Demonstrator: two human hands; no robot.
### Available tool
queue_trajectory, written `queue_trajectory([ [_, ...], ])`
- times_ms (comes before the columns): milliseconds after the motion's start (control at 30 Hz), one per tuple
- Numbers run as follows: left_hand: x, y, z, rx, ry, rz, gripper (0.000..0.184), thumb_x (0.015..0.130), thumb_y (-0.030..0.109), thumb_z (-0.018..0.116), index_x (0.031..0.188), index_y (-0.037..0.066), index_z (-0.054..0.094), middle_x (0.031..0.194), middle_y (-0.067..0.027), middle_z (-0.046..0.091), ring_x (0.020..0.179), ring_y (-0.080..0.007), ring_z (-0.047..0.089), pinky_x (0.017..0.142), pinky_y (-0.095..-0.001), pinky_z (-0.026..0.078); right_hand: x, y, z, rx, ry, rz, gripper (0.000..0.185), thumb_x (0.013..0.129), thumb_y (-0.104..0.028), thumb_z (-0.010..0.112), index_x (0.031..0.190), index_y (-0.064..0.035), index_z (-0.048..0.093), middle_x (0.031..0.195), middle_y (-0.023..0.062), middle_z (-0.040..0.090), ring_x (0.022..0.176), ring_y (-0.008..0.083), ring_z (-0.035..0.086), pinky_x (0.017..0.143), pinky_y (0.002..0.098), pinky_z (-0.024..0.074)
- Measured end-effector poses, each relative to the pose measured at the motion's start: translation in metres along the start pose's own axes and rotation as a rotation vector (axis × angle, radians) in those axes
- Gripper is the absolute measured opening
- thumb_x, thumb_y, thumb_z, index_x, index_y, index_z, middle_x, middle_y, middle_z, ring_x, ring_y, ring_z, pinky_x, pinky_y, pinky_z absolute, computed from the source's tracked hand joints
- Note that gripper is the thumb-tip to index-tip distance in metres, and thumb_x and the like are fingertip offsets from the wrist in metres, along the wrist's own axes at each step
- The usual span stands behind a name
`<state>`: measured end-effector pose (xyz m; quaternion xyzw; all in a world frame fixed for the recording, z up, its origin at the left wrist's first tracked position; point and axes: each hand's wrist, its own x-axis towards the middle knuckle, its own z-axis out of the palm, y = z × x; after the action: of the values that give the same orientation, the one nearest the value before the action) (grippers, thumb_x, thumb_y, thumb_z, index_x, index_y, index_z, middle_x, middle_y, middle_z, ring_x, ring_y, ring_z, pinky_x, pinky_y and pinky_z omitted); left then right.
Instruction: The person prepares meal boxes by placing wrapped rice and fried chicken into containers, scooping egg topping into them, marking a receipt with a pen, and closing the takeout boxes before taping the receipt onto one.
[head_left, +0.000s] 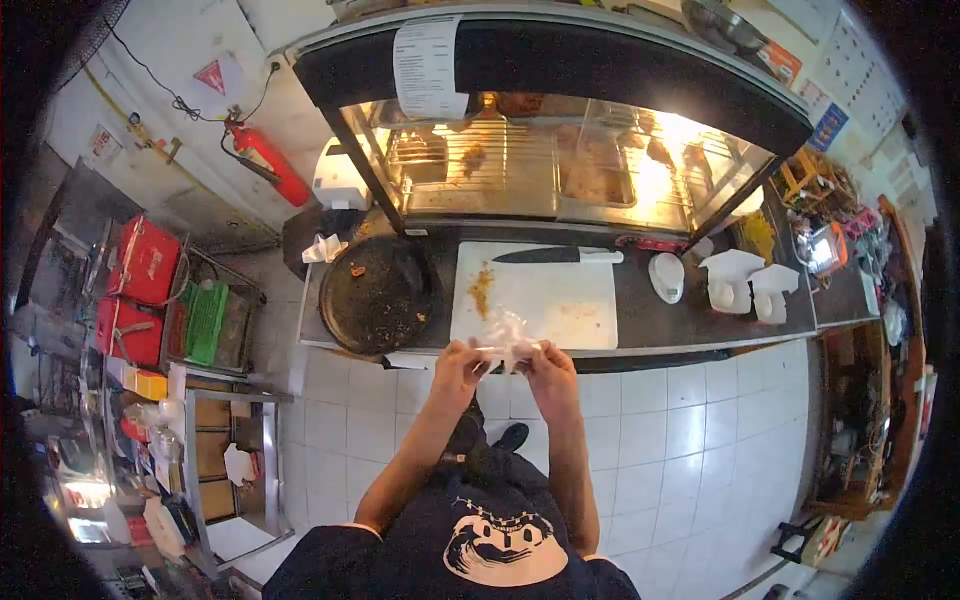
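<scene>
Shirt (410,545), crumpled plastic (508,340) between fingers (461,352).

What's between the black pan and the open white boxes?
In the head view: a white board with a knife on it, then an oval white thing.

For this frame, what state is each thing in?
Left hand: pinching clear plastic
Right hand: pinching it too
Clear plastic: crumpled
Cutting board: soiled with crumbs
Knife: lying on the board
Round pan: soiled
Display case: lit
White cartons: open
Fire extinguisher: upright, slightly tilted
</scene>
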<state>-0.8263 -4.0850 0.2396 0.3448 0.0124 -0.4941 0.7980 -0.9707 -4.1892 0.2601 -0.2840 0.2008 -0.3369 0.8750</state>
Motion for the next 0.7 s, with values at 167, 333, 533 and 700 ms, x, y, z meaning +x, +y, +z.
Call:
queue_trajectory([
  [167,0.023,-0.015,-0.027,-0.097,0.145,-0.120,0.009,0.099,0.017,0.061,0.104,0.010,0.061,0.099,-0.0044,0.068,0.080,-0.0131,0.066,0.063,-0.0297,0.058,-0.006,-0.006,0.012,0.199,0.101,0.177,0.011,0.095,-0.006,0.061,0.105,-0.0037,0.057,0.092,0.0044,0.064,0.085,0.0142,0.062,0.081,0.0348,0.0519],
  [333,0.002,-0.013,0.023,0.456,0.128,0.307,0.007,0.095,0.007,0.064,0.098,0.009,0.058,0.093,-0.0027,0.066,0.073,-0.0064,0.060,0.058,-0.0248,0.055,0.003,-0.012,0.010,-1.210,0.431,-0.386,0.062,0.070,-0.006,0.084,0.123,-0.0016,0.053,0.084,0.0098,0.063,0.079,0.0194,0.064,0.069,0.0341,0.0531],
  [533,-0.012,-0.010,0.082,1.022,-0.029,0.545,0.012,0.090,0.012,0.071,0.102,0.010,0.069,0.082,-0.0023,0.063,0.063,-0.0111,0.061,0.056,-0.0270,0.051,-0.031,-0.033,0.039,-1.272,0.092,-0.086,0.037,0.093,-0.007,0.064,0.129,-0.0052,0.056,0.117,0.0225,0.064,0.103,0.0266,0.064,0.081,0.0317,0.0543],
  [700,-0.028,-0.030,0.097,1.292,-0.236,0.998,0.019,0.082,0.012,0.075,0.101,0.011,0.072,0.089,-0.0128,0.067,0.080,-0.0316,0.070,0.069,-0.0391,0.055,0.005,-0.008,0.035,0.206,-0.054,0.015,0.045,0.095,-0.030,0.060,0.132,-0.0042,0.059,0.122,0.0180,0.065,0.109,0.0322,0.063,0.093,0.0441,0.0537],
])
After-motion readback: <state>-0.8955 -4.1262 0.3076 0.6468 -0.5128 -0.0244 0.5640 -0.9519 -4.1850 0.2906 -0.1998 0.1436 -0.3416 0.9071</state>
